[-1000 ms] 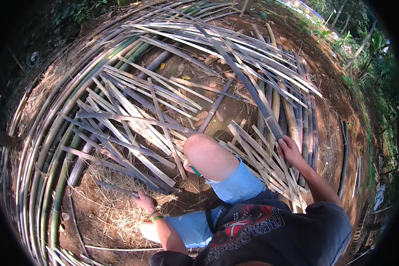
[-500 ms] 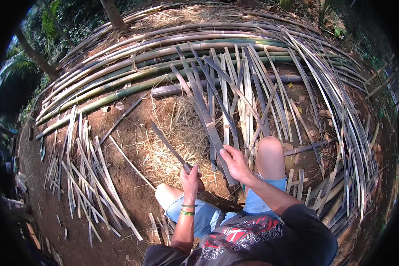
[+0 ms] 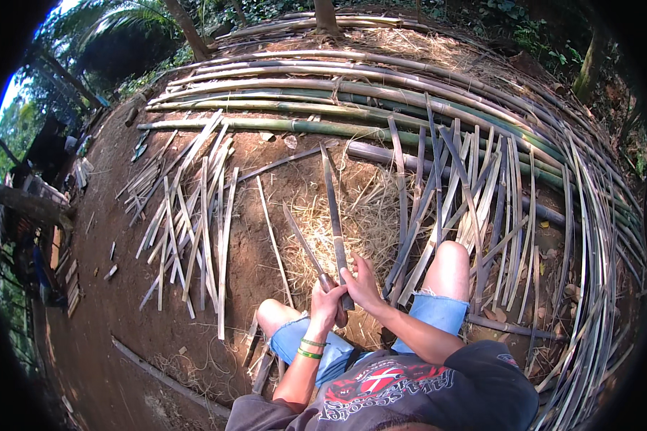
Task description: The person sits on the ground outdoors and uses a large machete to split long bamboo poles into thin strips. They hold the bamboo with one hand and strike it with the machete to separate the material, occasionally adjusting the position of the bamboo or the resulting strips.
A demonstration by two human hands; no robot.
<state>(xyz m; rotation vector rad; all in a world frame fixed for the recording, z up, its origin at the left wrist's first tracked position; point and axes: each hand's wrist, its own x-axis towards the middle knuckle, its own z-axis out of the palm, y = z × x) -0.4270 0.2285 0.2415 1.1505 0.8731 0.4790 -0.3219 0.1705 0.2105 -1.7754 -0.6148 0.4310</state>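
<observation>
Around the dark handle of a long knife (image 3: 303, 246) my left hand (image 3: 324, 304) is closed, the blade pointing away and up to the left. Just beside it, my right hand (image 3: 364, 284) grips a dark bamboo strip (image 3: 333, 205) near its lower end, thumb on the strip and the other fingers partly lifted. The strip runs away from me, nearly parallel to the blade. Both hands are close together, between my knees, and the lower end of the strip sits by the knife handle. Pale shavings (image 3: 366, 223) cover the ground beyond them.
Split bamboo strips (image 3: 194, 215) lie in a loose pile at left. More strips (image 3: 474, 190) rest at right, leaning over whole bamboo poles (image 3: 302, 126) that stretch across the back. A long bundle of strips (image 3: 597, 237) curves down the far right. Tree trunks (image 3: 326, 18) stand behind.
My view has turned left. My right hand has come in toward my left, and the strip, earlier slanting across to the pile on the right, now stands beside the knife.
</observation>
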